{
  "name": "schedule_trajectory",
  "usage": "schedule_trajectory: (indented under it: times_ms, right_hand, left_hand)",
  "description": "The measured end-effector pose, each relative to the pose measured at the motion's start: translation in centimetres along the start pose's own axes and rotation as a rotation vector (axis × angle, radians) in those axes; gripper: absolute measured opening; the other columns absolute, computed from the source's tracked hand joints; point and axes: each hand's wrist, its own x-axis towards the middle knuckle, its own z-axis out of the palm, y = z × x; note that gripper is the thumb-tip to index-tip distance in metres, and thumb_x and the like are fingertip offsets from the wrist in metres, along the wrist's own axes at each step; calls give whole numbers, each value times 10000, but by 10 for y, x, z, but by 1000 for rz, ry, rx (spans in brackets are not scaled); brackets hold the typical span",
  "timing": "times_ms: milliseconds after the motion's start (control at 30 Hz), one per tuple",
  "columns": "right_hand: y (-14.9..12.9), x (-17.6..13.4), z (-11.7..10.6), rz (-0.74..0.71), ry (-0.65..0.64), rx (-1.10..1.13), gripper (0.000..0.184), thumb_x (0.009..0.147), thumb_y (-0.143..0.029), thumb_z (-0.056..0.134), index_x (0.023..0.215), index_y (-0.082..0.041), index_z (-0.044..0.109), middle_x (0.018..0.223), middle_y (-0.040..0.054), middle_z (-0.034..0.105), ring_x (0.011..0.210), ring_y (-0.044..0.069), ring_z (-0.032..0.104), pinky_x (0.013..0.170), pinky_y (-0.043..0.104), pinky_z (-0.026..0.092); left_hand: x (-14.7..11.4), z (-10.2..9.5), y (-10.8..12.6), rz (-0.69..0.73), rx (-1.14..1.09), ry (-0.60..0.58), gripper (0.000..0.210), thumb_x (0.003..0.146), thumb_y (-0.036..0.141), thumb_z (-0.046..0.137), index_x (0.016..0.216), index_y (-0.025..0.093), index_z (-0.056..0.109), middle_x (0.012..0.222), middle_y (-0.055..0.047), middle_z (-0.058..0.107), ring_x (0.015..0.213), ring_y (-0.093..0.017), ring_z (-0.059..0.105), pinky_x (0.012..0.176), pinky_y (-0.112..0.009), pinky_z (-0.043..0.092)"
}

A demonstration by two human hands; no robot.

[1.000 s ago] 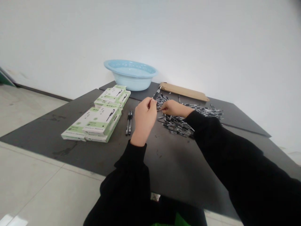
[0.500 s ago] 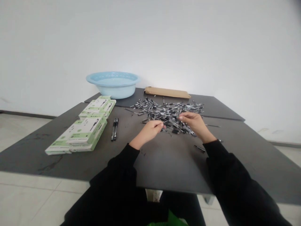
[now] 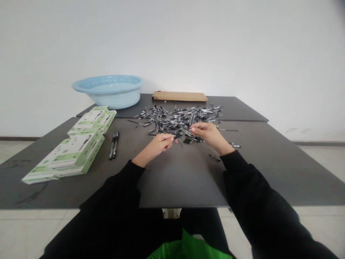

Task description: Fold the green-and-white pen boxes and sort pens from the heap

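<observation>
My left hand (image 3: 161,144) is closed, with a short dark length of pen (image 3: 177,136) sticking out from between thumb and forefinger; the rest is hidden in the fingers. A short gap to the right, my right hand (image 3: 208,133) pinches its fingertips together at the near edge of the heap. What it pinches is too small to make out. Behind both hands spreads a big heap of loose pens and pen parts (image 3: 172,122), clear and black. Two pens (image 3: 114,145) lie side by side left of my left hand.
Green-and-white pen boxes (image 3: 78,147) are stacked on the left of the dark table (image 3: 178,180). Behind them stands a light blue basin (image 3: 115,97). A flat brown cardboard packet (image 3: 179,96) lies at the back. A loose black pen part (image 3: 214,157) lies by my right wrist.
The camera view has shifted, so everything on the table sits further left. My hands stay near the front of the heap, and more of the dark piece shows at my left fingertips.
</observation>
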Motion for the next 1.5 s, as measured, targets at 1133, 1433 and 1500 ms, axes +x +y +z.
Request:
schedule_trajectory:
  times_ms: [1133,1433,1500]
  right_hand:
    - [8,-9,37,117,-15,253,355,583,-459,919,751,-191,757,646,-14,632,610,108,521,606,271,423]
    - [5,-12,39,135,-33,273,361,626,-488,899,794,-197,766,809,37,711,684,125,594,630,272,489]
    - [5,-12,40,133,-39,262,354,636,-496,891,785,-200,764,791,34,708,679,127,596,637,276,492]
  left_hand:
    - [-2,13,9,-156,-155,173,369,901,452,515,815,131,673,618,16,540,414,-57,321,406,-221,206]
    - [-5,14,13,-272,-486,115,342,871,500,601,949,167,617,709,5,598,388,-33,286,371,-182,181]
    - [-5,14,13,-286,-527,95,292,898,452,578,951,165,607,681,3,601,360,-25,255,362,-179,142]
